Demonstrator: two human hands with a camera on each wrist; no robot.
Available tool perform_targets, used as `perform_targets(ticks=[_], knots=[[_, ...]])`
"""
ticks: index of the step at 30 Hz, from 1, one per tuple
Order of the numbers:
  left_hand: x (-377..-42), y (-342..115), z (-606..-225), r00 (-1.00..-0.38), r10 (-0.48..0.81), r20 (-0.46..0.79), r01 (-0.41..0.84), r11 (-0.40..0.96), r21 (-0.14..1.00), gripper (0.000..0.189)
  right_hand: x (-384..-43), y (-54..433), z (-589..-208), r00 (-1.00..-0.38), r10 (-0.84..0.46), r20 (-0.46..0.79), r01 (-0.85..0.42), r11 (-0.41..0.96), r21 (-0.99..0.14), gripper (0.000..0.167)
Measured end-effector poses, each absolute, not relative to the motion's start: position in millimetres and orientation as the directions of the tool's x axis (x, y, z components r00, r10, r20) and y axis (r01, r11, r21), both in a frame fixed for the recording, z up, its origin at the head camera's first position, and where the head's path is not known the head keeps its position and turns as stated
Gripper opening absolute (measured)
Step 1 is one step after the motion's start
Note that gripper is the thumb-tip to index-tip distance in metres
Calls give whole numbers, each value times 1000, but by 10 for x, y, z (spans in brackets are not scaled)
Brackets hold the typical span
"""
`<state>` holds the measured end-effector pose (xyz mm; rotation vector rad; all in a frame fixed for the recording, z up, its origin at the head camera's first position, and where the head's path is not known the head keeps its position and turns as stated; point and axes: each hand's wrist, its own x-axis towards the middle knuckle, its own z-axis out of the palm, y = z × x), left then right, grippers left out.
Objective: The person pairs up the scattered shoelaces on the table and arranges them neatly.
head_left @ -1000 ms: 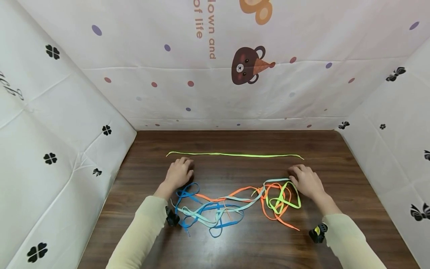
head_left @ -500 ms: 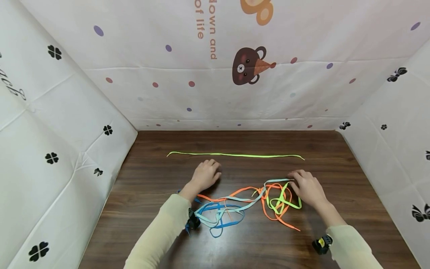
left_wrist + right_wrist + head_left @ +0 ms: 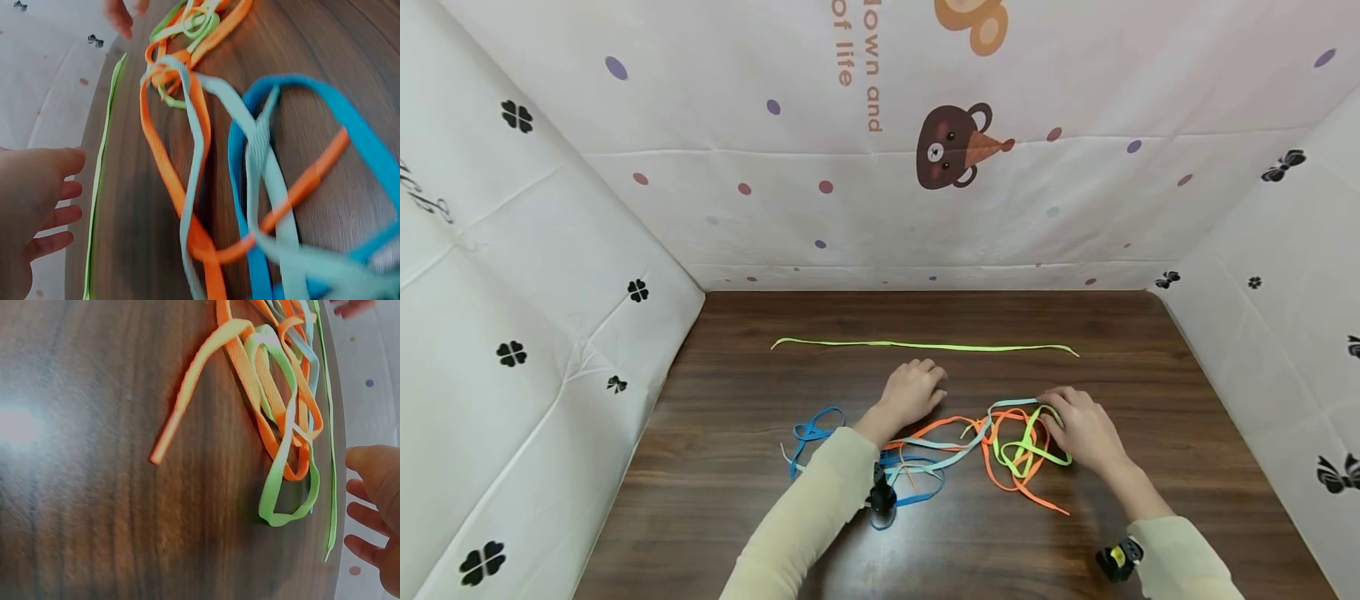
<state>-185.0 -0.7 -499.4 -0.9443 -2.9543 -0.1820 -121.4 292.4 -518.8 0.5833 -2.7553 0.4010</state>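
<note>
Table (image 3: 985, 550), dark and wood-grained, is supporting a straight yellow-green shoelace (image 3: 925, 345) and, on its 6 o'clock side, a tangle of flat shoelaces (image 3: 200, 240). The straight yellow-green shoelace is running crosswise from 9 to 3 o'clock, apart from the tangle. Within the tangle, a blue shoelace (image 3: 364, 134) is occupying the 9 o'clock end, partly hidden by the left sleeve (image 3: 805, 517) in the head view. A light-blue shoelace (image 3: 259, 147) is crossing the middle and extending toward 2 o'clock. At the 3 o'clock end, an orange shoelace (image 3: 242, 365) is looping, its tail pointing to 4 o'clock; a looped yellow-green shoelace (image 3: 275, 478) is overlapping it.

The left hand (image 3: 912, 393) is reaching between the tangle and the straight yellow-green shoelace, at the tangle's 12 o'clock; its fingers are bending loosely, released. The right hand (image 3: 1082, 425) is occupying the tangle's 2 o'clock, fingers relaxing and released. Its fingertips are lying near the light-blue shoelace; contact is remaining indeterminable.
</note>
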Motion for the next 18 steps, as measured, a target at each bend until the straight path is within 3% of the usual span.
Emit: perform_targets(ticks=[5,18], knots=[[-1845,183,-5031,-825,562,62,566,819,96,26,-1180,2839,-5216,-849,-389,358,-477,855,-202,25],[-1672,532,-5179,-826,563,-13,548,810,209,16,-1053,2715,-5277,-846,-416,333,-493,848,-196,29]])
